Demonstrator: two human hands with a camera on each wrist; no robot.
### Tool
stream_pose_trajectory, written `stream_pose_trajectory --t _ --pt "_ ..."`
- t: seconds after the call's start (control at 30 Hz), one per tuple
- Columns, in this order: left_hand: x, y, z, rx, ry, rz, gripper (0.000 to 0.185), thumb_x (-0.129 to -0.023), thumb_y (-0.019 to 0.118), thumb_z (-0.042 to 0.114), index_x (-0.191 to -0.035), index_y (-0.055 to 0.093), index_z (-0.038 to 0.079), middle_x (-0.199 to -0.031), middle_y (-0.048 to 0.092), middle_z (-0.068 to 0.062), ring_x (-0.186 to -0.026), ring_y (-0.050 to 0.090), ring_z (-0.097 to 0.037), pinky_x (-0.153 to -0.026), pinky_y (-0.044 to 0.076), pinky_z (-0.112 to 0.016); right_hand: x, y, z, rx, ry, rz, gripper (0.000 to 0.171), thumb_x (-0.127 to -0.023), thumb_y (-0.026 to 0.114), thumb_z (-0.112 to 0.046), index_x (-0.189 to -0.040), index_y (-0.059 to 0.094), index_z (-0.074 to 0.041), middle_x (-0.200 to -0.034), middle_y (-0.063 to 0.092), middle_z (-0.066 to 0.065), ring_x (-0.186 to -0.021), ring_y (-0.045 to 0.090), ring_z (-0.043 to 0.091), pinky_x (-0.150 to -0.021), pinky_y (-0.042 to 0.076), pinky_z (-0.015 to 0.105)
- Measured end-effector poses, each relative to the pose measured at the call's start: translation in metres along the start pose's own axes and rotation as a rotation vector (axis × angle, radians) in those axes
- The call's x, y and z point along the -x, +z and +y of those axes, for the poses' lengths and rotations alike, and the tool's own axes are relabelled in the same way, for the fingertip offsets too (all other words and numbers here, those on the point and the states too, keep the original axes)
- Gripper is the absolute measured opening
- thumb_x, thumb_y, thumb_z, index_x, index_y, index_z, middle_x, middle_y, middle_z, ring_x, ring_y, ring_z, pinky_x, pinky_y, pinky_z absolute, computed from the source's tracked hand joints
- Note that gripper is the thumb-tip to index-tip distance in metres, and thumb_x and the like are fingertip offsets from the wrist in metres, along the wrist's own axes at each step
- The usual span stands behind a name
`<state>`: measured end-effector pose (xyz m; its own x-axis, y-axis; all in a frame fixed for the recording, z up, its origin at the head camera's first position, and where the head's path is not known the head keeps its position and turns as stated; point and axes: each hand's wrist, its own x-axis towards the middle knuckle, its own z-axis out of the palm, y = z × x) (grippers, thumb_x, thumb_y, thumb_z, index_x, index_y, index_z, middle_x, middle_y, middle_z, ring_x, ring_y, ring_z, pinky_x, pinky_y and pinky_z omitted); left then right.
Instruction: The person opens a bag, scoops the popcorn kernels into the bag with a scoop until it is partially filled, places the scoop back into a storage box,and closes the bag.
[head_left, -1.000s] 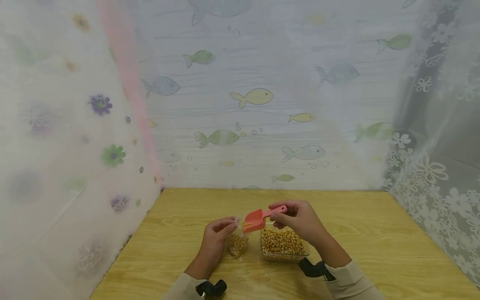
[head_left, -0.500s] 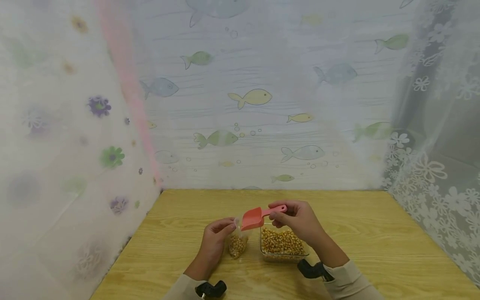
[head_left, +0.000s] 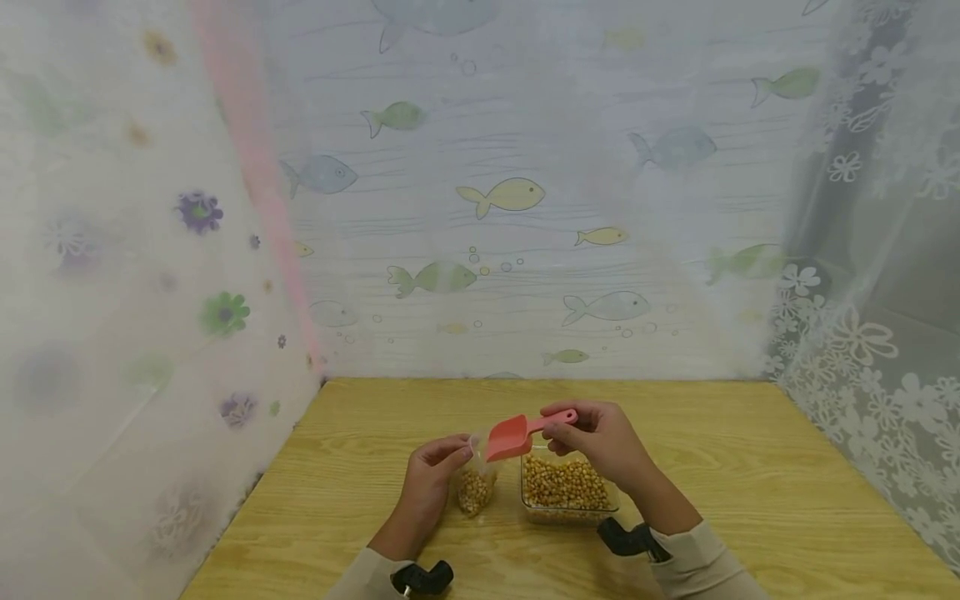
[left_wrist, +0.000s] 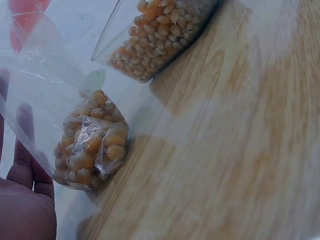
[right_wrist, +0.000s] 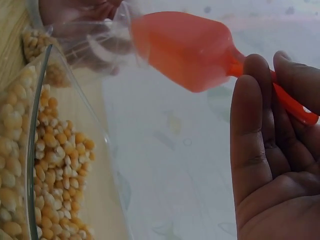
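The scoop (head_left: pixel 508 438) showed only its underside in the head view, so its inside stayed hidden. Left wrist view: the left hand (left_wrist: pixel 22 207) was cut off at the corner, the bag (left_wrist: pixel 75 125) top ran off-frame. Right wrist view: the kernel box (right_wrist: pixel 45 165) was clipped by the edge.

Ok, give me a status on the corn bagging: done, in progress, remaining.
Done: the small clear bag already holds kernels in its bottom part.

In progress: the left hand holds the bag's mouth open, and the right hand pinches the pink scoop by its handle, tipped at that mouth.

Remaining: the clear container on the table holds many kernels, and the bag has room.
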<state>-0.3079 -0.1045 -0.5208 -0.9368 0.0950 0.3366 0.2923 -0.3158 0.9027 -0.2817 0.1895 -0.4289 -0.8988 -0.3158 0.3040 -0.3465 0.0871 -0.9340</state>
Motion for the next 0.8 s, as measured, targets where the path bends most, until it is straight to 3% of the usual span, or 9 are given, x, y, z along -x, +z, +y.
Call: stream_pose_trajectory --t 0.23,0.5,0.8 --pt "0.001 0.001 0.000 -0.002 -0.008 0.012 0.010 -0.094 0.073 0.003 -0.097 0.081 0.009 -0.111 0.077 0.003 -0.114 0.067 -0.014 -0.099 0.053 -0.028 0.003 -0.014 0.008 -0.038 0.025 -0.014 0.043 -0.099 0.073 -0.024 -0.133 0.066 0.001 -0.106 0.076 0.020 -0.090 0.077 0.026 -0.081 0.064 0.041" --pt "0.000 0.002 0.000 -0.001 -0.010 0.011 0.008 -0.095 0.073 0.003 -0.099 0.080 0.005 -0.113 0.076 0.003 -0.115 0.067 -0.015 -0.099 0.053 -0.028 0.013 -0.031 0.018 -0.062 0.045 0.002 0.044 -0.100 0.071 -0.022 -0.134 0.064 0.006 -0.104 0.077 0.013 -0.095 0.077 0.031 -0.082 0.064 0.037" --pt "0.000 -0.001 -0.002 0.001 -0.004 0.008 0.012 -0.095 0.072 0.002 -0.097 0.081 0.009 -0.111 0.076 0.004 -0.114 0.067 -0.014 -0.099 0.053 -0.027 0.025 -0.045 0.029 -0.098 0.047 -0.011 0.045 -0.102 0.068 -0.017 -0.136 0.059 0.012 -0.102 0.079 0.006 -0.092 0.077 0.022 -0.081 0.064 0.037"
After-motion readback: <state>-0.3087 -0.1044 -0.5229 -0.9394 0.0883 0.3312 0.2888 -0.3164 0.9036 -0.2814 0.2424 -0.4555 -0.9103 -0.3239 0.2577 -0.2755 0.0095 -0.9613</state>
